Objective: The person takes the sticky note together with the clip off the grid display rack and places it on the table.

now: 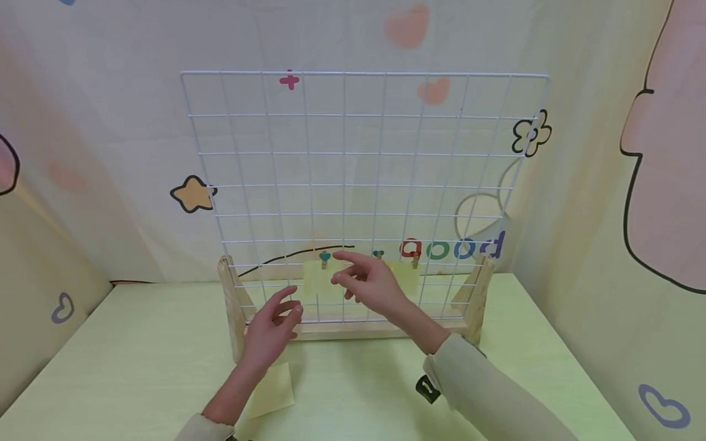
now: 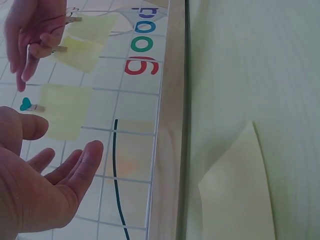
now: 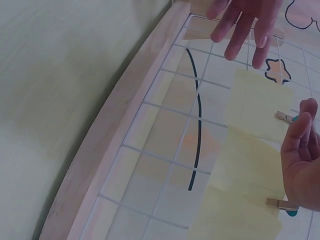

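A white wire grid (image 1: 344, 153) stands upright in a wooden base. Yellow paper notes hang low on it, held by small wooden clothespins; the leftmost note (image 1: 312, 280) has a clothespin (image 1: 325, 260) with a teal heart. Another note (image 1: 408, 277) hangs to the right, under a clothespin (image 1: 415, 260). My right hand (image 1: 371, 283) is in front of the notes, index finger extended beside the heart clothespin, and nothing shows in its grasp. Lower left, my left hand (image 1: 271, 331) hovers with loosely bent, spread fingers, also holding nothing. In the right wrist view the notes partly overlap (image 3: 250, 155).
A loose yellow note (image 1: 274, 392) lies on the table (image 1: 353, 392), near my left wrist. The wooden base has a leg (image 1: 231, 312) at the left and another (image 1: 478, 300) at the right. A printed cloth (image 1: 138, 135) hangs behind the grid.
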Demonstrator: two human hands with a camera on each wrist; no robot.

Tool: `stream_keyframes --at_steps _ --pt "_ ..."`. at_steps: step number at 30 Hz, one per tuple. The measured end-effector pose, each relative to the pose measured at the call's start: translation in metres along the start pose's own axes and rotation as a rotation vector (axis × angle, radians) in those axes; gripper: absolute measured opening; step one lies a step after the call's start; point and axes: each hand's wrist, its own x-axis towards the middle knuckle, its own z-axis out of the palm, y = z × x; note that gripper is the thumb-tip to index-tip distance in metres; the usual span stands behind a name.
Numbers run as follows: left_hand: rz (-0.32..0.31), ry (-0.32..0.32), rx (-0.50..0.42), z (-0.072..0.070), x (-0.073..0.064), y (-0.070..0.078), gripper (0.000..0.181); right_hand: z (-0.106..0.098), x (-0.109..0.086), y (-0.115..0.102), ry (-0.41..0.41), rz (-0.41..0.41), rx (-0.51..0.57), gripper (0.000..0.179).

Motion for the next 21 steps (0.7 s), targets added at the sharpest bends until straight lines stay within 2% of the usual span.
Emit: stream_keyframes --at_steps 11,16,21 --pt "-0.018 0.022 -0.012 0.010 0.017 -0.002 0.045 0.013 0.019 -0.002 0.003 0.066 -0.057 0.053" --pt "-0.034 0.039 -0.025 0.014 0.023 -0.003 0.042 0.017 0.024 -0.003 0.009 0.064 -0.075 0.052" --pt "-0.039 0.069 -0.039 0.016 0.028 -0.003 0.038 0.023 0.030 -0.003 0.046 0.059 -0.050 0.048"
